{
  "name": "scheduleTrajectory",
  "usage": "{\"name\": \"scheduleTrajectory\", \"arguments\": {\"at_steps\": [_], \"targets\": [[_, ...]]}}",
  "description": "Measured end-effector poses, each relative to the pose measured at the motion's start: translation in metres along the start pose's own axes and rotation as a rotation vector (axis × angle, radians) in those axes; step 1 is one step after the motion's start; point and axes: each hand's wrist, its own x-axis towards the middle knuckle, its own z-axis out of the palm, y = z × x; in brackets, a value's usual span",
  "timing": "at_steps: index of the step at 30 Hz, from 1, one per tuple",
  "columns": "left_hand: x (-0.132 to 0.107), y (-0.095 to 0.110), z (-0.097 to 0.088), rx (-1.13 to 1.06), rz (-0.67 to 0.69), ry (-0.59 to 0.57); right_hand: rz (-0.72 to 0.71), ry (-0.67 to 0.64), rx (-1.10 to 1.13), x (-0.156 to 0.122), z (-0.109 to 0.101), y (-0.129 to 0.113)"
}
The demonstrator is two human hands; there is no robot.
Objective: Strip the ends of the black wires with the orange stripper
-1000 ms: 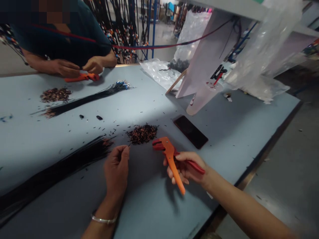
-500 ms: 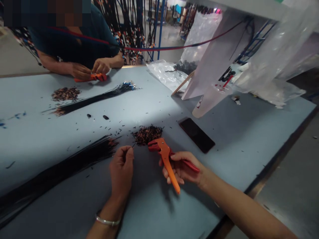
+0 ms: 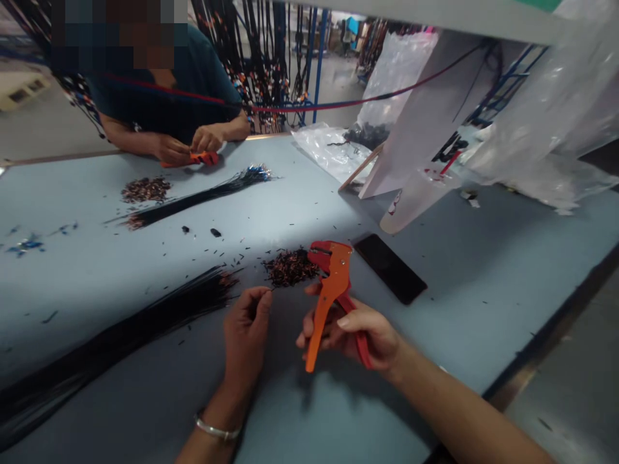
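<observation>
My right hand (image 3: 358,332) is closed around an orange and red wire stripper (image 3: 333,277), its jaws pointing up and to the left. Between thumb and forefinger, my left hand (image 3: 246,328) pinches a thin black wire (image 3: 271,289), of which only a short tip shows. Just beyond both hands is a heap of cut wire insulation bits (image 3: 290,267), dark with copper-coloured pieces. A thick bundle of black wires (image 3: 126,328) lies to the left of my left hand, its copper-coloured ends towards the heap.
A phone (image 3: 391,267) lies right of the stripper, near a lidded cup (image 3: 420,196) with a red straw. Across the table a co-worker's hands (image 3: 193,147) hold another orange tool. Before them lie a second wire bundle (image 3: 198,196) and scrap pile (image 3: 145,189). Plastic bags (image 3: 333,151) sit behind.
The wire stripper has been raised and turned in my right hand, its handles now spread and its jaws higher. My left hand keeps its pinch. The whole view has shifted slightly.
</observation>
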Motion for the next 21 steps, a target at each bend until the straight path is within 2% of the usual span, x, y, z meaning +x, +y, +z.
{"name": "scheduleTrajectory", "arguments": {"at_steps": [2, 5, 9, 13, 17, 21], "targets": [[-0.001, 0.000, -0.001, 0.003, -0.008, -0.011, -0.002, -0.011, 0.025, 0.004, -0.003, 0.007], [-0.002, 0.001, 0.000, -0.006, -0.019, -0.007, -0.037, -0.004, -0.064, 0.003, -0.010, 0.014], [-0.003, 0.002, 0.001, -0.058, -0.014, -0.018, -0.129, -0.027, -0.232, -0.006, -0.017, 0.009], [-0.003, 0.001, 0.002, -0.135, -0.017, -0.035, -0.147, -0.015, -0.453, -0.013, -0.024, 0.002], [-0.003, -0.002, 0.002, -0.204, -0.035, -0.028, -0.029, 0.002, -0.517, -0.013, -0.028, 0.001], [-0.003, -0.005, 0.002, -0.248, -0.053, -0.057, 0.115, -0.020, -0.386, -0.009, -0.027, 0.005]]}}
